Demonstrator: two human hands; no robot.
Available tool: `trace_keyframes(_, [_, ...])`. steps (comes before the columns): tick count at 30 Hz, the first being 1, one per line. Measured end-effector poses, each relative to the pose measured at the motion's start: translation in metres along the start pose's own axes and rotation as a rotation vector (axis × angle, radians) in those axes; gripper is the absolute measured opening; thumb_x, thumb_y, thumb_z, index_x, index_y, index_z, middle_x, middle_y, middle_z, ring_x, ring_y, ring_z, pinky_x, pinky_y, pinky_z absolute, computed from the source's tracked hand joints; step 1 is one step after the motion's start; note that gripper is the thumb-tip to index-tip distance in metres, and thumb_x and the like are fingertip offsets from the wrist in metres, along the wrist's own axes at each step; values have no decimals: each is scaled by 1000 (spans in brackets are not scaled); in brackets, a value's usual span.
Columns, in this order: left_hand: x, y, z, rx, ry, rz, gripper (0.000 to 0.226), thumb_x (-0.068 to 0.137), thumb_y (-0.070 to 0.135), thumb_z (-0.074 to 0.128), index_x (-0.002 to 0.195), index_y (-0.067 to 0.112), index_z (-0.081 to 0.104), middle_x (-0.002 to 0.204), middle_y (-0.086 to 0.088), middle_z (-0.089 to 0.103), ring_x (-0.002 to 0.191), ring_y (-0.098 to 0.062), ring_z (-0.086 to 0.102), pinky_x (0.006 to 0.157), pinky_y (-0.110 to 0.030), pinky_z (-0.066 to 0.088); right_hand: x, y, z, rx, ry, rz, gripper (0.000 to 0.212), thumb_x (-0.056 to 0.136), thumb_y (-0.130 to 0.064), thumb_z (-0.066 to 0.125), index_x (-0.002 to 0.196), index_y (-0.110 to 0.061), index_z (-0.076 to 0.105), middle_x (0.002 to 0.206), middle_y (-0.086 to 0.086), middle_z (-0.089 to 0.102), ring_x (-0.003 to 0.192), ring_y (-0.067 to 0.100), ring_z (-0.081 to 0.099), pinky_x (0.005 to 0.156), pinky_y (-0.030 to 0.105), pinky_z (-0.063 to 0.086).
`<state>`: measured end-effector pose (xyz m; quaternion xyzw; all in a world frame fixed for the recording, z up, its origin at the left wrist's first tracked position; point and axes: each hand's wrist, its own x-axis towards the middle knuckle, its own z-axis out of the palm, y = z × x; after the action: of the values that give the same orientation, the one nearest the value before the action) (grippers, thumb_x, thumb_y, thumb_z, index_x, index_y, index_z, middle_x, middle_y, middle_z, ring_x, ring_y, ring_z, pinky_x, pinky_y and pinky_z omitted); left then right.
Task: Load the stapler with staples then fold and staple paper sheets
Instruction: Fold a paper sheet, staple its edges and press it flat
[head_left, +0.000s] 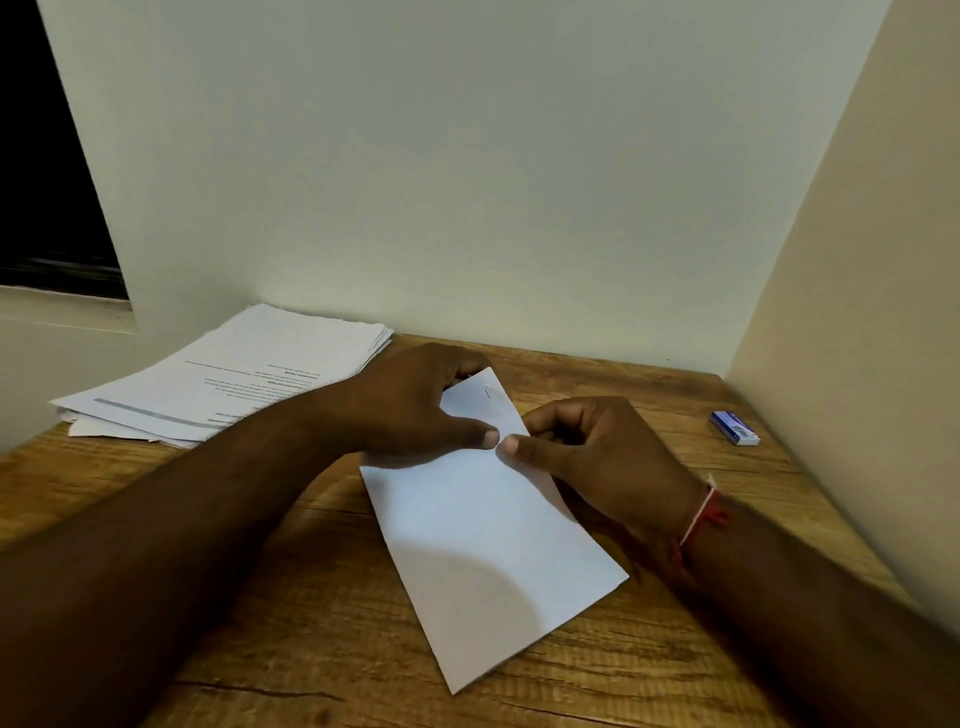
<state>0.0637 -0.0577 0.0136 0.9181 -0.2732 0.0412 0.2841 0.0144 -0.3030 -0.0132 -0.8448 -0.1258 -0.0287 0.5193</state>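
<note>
A folded white paper sheet (488, 545) lies slantwise on the wooden table (322, 623). A small staple (488, 393) shows near its far end. My left hand (415, 405) lies across the sheet's far part, thumb pressed on the paper and fingers curled round the far edge. My right hand (587, 457) pinches the sheet's right edge, thumb on top and fingers curled under. The two thumbs nearly touch. No stapler is in view.
A stack of printed papers (234, 379) lies at the table's back left corner. A small blue staple box (735, 427) sits at the back right near the side wall. Walls close off the table at the back and right.
</note>
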Motion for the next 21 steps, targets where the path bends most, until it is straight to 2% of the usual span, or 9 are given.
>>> trace_keyframes(2, [1,0,2,26,13,24,45,85,65,85,121,42,71,115,21,77,108,-5,73,98,-45,63,-2,-2,1,5,-5,22,11,89,-33,90,91,-23,87,87,-3,84,78,16,81,67,28,61])
trace_keyframes(7, [1,1,6,52,66,55,57,82,74,79,130,47,64,126,24,72,118,-8,68,102,-43,59,-4,-6,1,60,57,22,13,91,-29,89,87,-18,85,84,3,83,72,18,77,64,29,57])
trace_keyframes(10, [1,3,6,55,78,43,51,86,70,83,126,47,62,119,25,71,110,-2,67,93,-36,58,-4,-6,0,91,82,45,16,95,-29,85,87,-16,83,86,5,84,79,29,80,70,38,60])
trace_keyframes(12, [1,5,6,38,84,27,52,88,64,87,129,46,61,114,27,69,105,6,66,86,-27,55,-3,-6,-1,84,111,47,21,97,-32,82,83,-16,81,85,4,83,75,26,78,68,36,59])
trace_keyframes(15, [0,6,4,-58,120,4,57,83,60,93,130,44,64,113,27,74,101,7,71,84,-21,58,-2,-7,-3,99,185,60,25,97,-36,82,84,-14,81,85,1,83,73,19,78,68,36,61])
trace_keyframes(18, [2,0,2,-156,221,-39,60,79,56,97,128,44,65,107,18,78,97,6,73,83,-21,57,1,-6,-7,109,254,66,25,96,-34,84,91,-10,82,87,0,84,83,26,81,78,43,66])
trace_keyframes(21, [5,-6,3,-295,397,-128,68,75,61,98,132,46,63,109,12,79,102,-4,75,87,-30,60,0,-7,-9,305,284,97,20,93,-21,86,96,-2,79,88,8,85,83,32,83,70,41,69])
